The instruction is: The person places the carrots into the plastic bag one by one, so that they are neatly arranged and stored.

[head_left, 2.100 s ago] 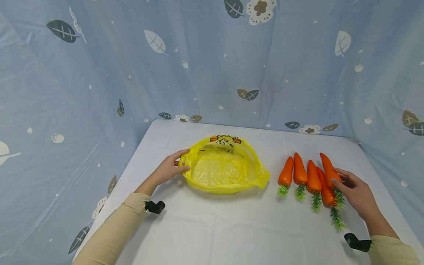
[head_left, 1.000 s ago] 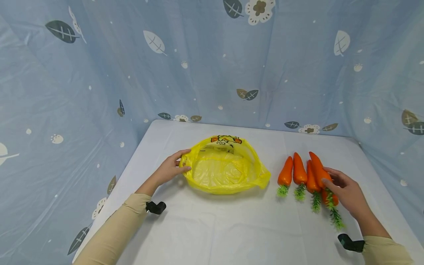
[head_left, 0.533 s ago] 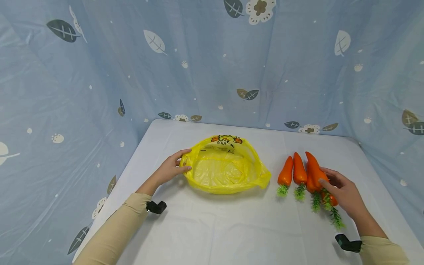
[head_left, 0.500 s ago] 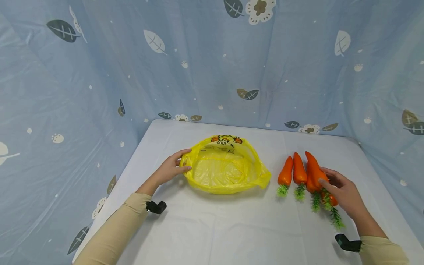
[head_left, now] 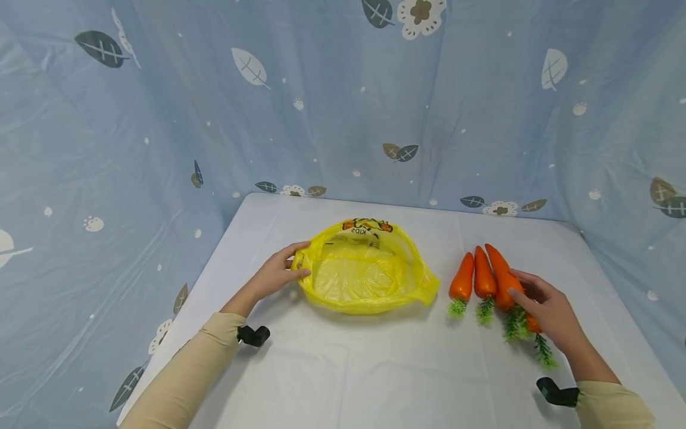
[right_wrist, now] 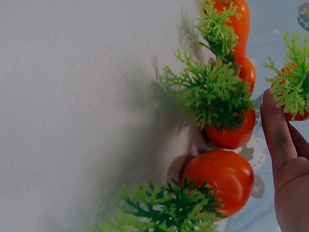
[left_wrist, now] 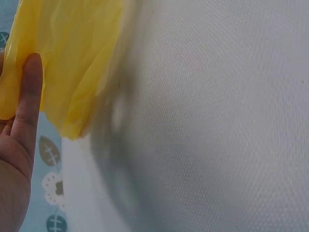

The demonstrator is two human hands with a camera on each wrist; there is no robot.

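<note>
My left hand (head_left: 276, 274) pinches the left rim of a yellow plastic bag (head_left: 359, 305), which stands with its mouth spread wide on the table. In the left wrist view, my thumb lies along the outside of the yellow film (left_wrist: 72, 72). My right hand (head_left: 546, 307) grips an orange toy carrot (head_left: 499, 271) by its thick end, just above its green leaves. The right wrist view shows this held carrot raised above the others. Two carrots lie side by side to its left, a carrot (head_left: 462, 279) and a second carrot (head_left: 485, 277). Another carrot (head_left: 533, 323) is mostly covered by my hand; one more is hidden beneath the held carrot.
A white cloth-covered table (head_left: 396, 369) lies under everything. Blue patterned curtain (head_left: 343, 107) hangs behind it and along both sides. Small black wrist cameras, one on the left sleeve (head_left: 253, 336) and one on the right (head_left: 557, 393), stick out near the table.
My right hand has moved left with the held carrot, passing from over the rightmost carrot to over the one beside it. My left hand and the bag stay nearly still.
</note>
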